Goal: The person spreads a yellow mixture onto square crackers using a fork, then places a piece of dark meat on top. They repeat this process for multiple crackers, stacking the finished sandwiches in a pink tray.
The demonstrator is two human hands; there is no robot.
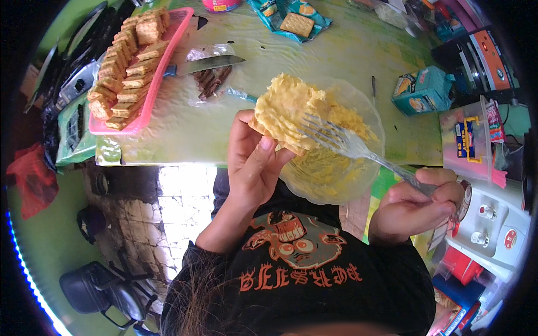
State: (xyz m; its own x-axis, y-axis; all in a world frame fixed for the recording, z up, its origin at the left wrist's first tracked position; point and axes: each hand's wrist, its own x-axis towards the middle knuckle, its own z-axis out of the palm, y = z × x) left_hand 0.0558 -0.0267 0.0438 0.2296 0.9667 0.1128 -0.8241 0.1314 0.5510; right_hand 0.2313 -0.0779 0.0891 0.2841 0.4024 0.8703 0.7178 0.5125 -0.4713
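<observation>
Between the thumb and fingers of my left hand [256, 164] is a rectangular cracker [290, 146], thickly covered with a pale yellow spread [288, 105]. My right hand [424, 201] grips the handle of a metal fork [353, 145]. The fork's tines touch or overlap the right side of the spread; I cannot tell which. Below both hangs a clear plastic bowl [336, 197] at the table's near edge, with yellow spread smeared on its inside and a mound at the far side. Part of the bowl is hidden behind the cracker and fork.
A pink tray [162, 80] holds rows of filled crackers at the left. Beside it, a knife [210, 64] lies over brown sticks [212, 82] on plastic. An opened teal wrapper [269, 21] bears a cracker [296, 24]. A teal pack [420, 90] stands right, near a water dispenser [483, 227].
</observation>
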